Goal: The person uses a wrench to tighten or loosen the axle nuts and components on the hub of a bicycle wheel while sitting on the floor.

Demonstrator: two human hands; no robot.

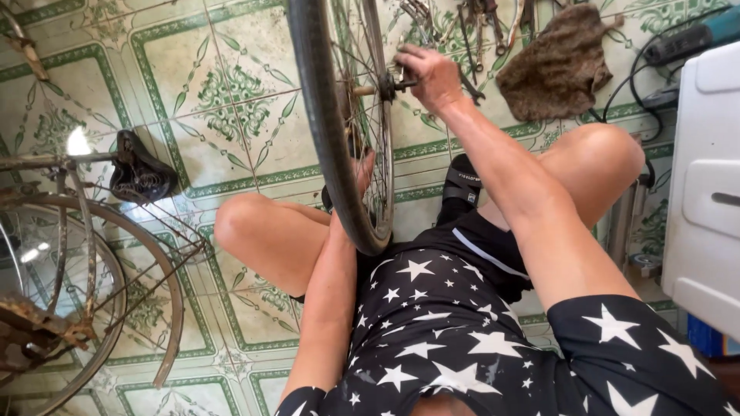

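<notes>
A bicycle wheel (327, 131) with a black tyre and thin spokes stands upright between my knees. My right hand (428, 73) is closed on a dark tool at the wheel's hub (385, 85), on the right side of the wheel. My left hand (364, 171) reaches behind the spokes lower down; the tyre and rim hide most of it, so its grip is unclear. I sit low over a patterned green and white tiled floor (231, 100).
An upturned bicycle (85, 254) with a rusty wheel and black saddle (139, 173) lies at the left. Hand tools (478, 23), a brown rag (559, 62) and black cables lie on the far floor. A white box (705, 192) stands at the right.
</notes>
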